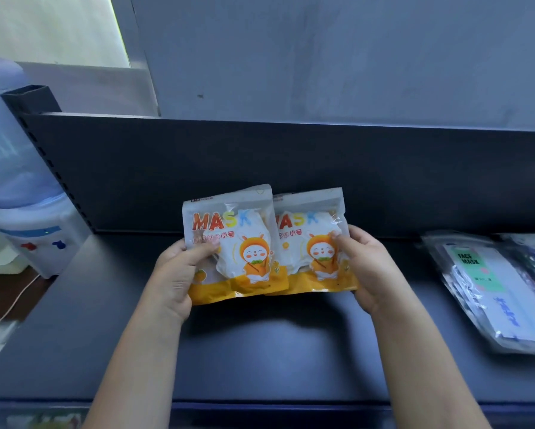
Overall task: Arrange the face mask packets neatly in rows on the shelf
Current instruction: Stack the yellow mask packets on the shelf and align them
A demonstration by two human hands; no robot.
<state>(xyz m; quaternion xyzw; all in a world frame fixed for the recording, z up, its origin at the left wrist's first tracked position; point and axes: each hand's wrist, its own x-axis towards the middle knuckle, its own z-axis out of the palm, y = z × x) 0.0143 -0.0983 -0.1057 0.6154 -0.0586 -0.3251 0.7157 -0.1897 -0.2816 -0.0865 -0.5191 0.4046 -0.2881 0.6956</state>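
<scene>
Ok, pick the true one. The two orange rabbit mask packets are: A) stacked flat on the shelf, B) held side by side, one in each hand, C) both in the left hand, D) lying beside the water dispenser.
B: the left hand grips the left packet and the right hand the right packet, edges overlapping.

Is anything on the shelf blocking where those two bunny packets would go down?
Nothing visible. The shelf under the left packet and right packet is bare; the only other packets lie far right.
</scene>
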